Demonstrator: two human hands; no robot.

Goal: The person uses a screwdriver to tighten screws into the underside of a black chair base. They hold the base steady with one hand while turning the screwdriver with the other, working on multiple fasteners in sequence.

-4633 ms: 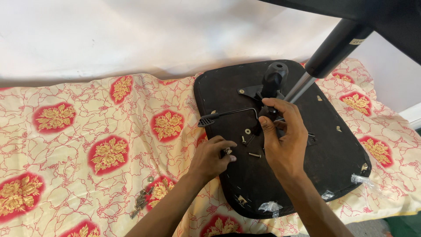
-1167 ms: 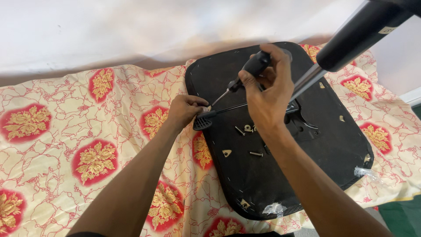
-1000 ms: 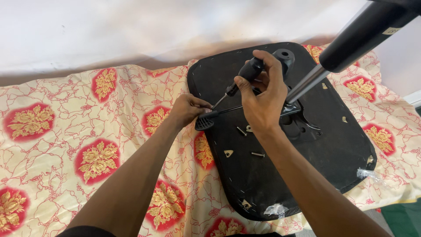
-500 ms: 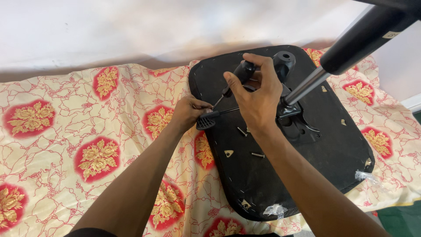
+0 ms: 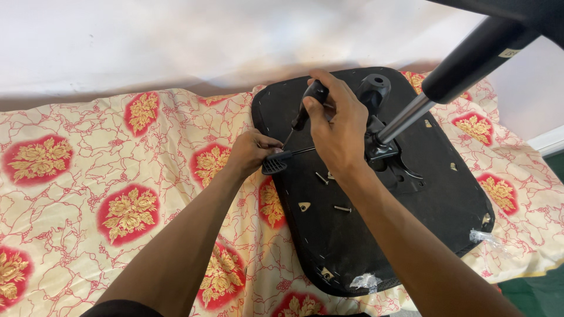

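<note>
A person's right hand [image 5: 336, 126] grips the black handle of a screwdriver [image 5: 309, 103], its shaft angled down toward the underside of an upturned black chair seat [image 5: 376, 235] lying on a bed covered by a cream sheet with red and gold medallions [image 5: 88, 176]. The left hand [image 5: 251, 151] is closed at the seat's edge, beside the paddle end of a black lever [image 5: 275, 164]. Loose screws [image 5: 342, 208] rest on the seat near the gas-lift column [image 5: 405, 117].
</note>
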